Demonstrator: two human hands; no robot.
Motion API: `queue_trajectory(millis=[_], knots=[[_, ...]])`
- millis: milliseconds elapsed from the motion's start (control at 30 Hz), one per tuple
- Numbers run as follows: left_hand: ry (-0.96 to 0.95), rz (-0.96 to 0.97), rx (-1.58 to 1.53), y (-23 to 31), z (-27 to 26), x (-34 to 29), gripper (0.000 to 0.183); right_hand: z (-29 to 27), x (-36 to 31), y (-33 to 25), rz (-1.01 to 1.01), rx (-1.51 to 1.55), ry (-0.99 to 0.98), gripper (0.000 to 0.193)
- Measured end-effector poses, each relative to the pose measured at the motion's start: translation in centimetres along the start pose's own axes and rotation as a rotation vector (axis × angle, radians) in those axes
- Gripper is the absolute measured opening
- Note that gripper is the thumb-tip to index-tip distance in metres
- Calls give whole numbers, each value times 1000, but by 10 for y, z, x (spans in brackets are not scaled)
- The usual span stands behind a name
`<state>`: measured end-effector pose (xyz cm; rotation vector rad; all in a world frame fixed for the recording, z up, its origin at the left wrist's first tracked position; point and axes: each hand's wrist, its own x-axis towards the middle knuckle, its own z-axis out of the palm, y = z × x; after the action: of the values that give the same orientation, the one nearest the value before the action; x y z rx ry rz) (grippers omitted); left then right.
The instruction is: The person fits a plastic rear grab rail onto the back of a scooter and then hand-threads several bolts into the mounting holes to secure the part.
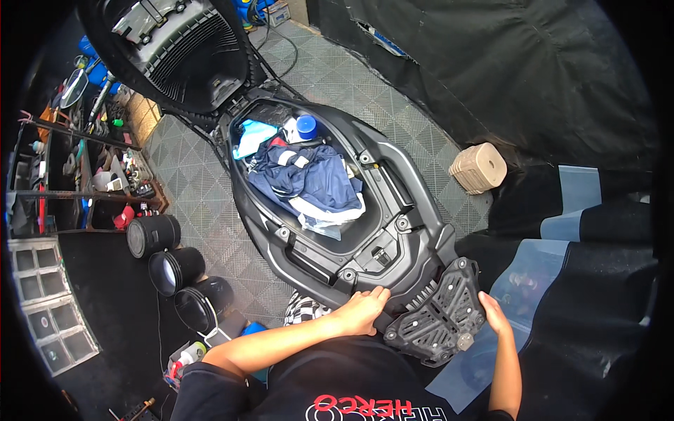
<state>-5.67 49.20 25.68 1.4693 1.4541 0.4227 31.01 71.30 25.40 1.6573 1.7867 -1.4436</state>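
Left of the rack, a person's bare left hand (pixel 365 312) is resting on the near rim of a matte-black plastic scooter tail (pixel 411 265), its fingers bending inward; I cannot tell whether they are gripping it. The right hand (pixel 495 313) is lying along the right edge of a black, openwork rack plate (pixel 444 317); its fingers are partly disappearing behind that edge, so their spread and hold are remaining unclear to me. The plate is sitting at the tail's near end, between both hands. Beyond, an open black storage compartment (pixel 354 235) is holding crumpled navy-and-white cloth (pixel 305 179) and a blue-capped white container (pixel 307 127).
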Motion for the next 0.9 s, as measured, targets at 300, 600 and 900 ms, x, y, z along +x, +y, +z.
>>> queue_trajectory(millis=[300, 600, 900], knots=[[-83, -37, -23, 1, -6, 2, 82, -4, -21, -28, -15, 294, 39, 37], [-36, -30, -12, 6, -7, -5, 80, 4, -28, -29, -33, 335, 76, 34], [52, 33, 130, 5, -8, -12, 92, 3, -39, -40, -37, 272, 130, 37]])
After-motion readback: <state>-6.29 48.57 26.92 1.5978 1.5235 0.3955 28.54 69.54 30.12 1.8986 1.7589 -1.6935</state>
